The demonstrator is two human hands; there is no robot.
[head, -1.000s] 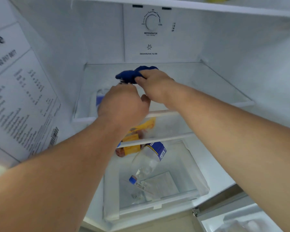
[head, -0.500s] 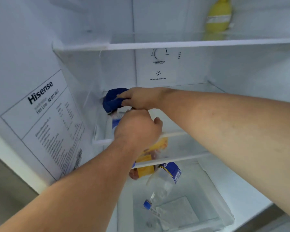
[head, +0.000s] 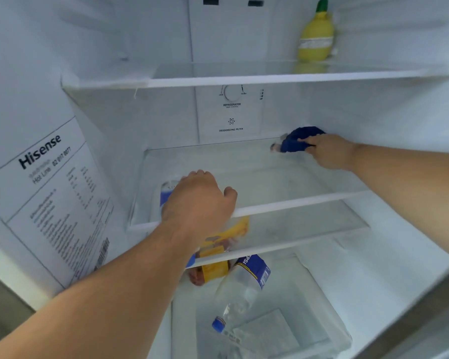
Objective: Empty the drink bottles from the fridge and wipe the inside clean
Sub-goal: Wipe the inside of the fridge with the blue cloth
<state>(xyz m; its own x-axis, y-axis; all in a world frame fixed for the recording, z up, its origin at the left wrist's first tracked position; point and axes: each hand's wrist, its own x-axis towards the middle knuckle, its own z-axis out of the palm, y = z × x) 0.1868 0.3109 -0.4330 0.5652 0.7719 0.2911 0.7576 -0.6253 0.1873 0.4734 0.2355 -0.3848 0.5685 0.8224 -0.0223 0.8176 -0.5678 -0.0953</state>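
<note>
A blue cloth (head: pixel 300 141) is clutched in the right hand (head: pixel 327 151) and is pressed onto the back right corner of the middle glass shelf (head: pixel 283 200), close to the fridge's rear wall and right side wall. The left hand (head: pixel 200 203) is laid over the front left part of that same shelf, fingers curled down; a bottle with a blue label (head: pixel 166 195) is seen just beneath and beside it on the shelf, but whether it is actually gripped cannot be told, since the fingers are hidden behind the back of the hand. Below, a lower glass shelf (head: pixel 296 234) is seen, and a yellow packet (head: pixel 218 257) is lying at its left end, partly hidden by the left forearm. Further down, a clear plastic bottle (head: pixel 241 294) with a blue label and blue cap is lying tilted in the transparent drawer (head: pixel 329 325) at the bottom, cap toward the front. On the upper shelf (head: pixel 244 79), a yellow lemon-shaped squeeze bottle (head: pixel 315 35) with a green cap is stood upright at the far right. A temperature dial (head: pixel 231 93) and a deodorizing filter vent are set in the rear panel between the upper and middle shelves. A printed Hisense label (head: pixel 49 193) is stuck on the left inner wall.
</note>
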